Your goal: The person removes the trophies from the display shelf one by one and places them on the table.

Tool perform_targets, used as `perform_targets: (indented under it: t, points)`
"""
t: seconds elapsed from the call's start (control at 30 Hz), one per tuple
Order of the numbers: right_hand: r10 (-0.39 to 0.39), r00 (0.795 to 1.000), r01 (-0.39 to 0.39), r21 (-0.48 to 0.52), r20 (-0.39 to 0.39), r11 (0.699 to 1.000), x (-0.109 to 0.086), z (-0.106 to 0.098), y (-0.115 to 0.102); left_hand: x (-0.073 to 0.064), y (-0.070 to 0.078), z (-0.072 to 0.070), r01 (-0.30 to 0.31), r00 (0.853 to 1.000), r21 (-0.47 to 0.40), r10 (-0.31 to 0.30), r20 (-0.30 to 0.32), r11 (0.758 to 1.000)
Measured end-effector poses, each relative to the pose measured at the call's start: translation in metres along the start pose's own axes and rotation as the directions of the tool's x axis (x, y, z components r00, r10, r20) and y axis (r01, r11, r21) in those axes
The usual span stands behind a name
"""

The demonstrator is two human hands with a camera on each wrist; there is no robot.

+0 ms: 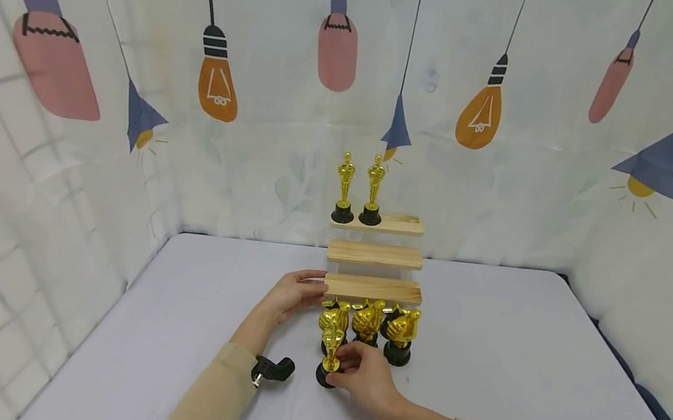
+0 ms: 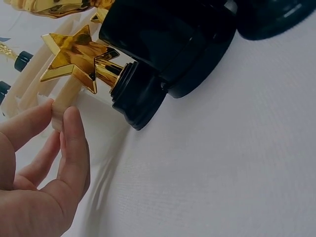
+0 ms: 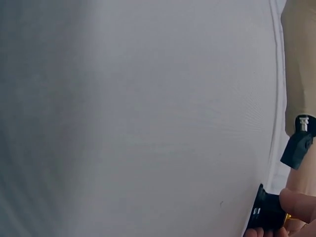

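My left hand [image 1: 290,294] pinches the left end of the lowest board of a three-step wooden rack [image 1: 373,288], thumb and fingers on either side of the wood [image 2: 65,101]. My right hand [image 1: 368,379] grips a small gold trophy [image 1: 333,345] near its black base [image 3: 269,210]; the trophy stands upright at the front of the group. Just behind it are several gold trophies with black bases, among them a rounded one [image 1: 404,328]. A gold star trophy [image 2: 76,57] shows close to the left hand. Two gold figure trophies [image 1: 374,185] stand on the top board's left side.
A white cloth covers the table [image 1: 504,361], whose back edge meets a curtain [image 1: 262,176] printed with lamps. The rack's middle board [image 1: 376,254] lies between the top and lowest ones. Each wrist wears a black strap device [image 1: 274,369].
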State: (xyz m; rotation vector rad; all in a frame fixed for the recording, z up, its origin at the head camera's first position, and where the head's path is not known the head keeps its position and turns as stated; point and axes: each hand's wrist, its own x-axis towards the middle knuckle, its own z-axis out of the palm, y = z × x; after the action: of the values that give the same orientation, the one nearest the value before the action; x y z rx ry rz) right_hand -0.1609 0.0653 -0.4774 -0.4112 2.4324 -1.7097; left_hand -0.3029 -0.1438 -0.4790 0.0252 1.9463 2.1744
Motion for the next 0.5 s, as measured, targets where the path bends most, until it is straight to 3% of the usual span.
perform_targets:
  t: [0.5]
  points:
    - [-0.011,1.0,0.011,0.006,-0.007,1.0,-0.0051,-0.0021,-0.0028,0.0007,-0.0001,-0.0003,0.004,1.0,0.0,-0.004,0.003,1.0]
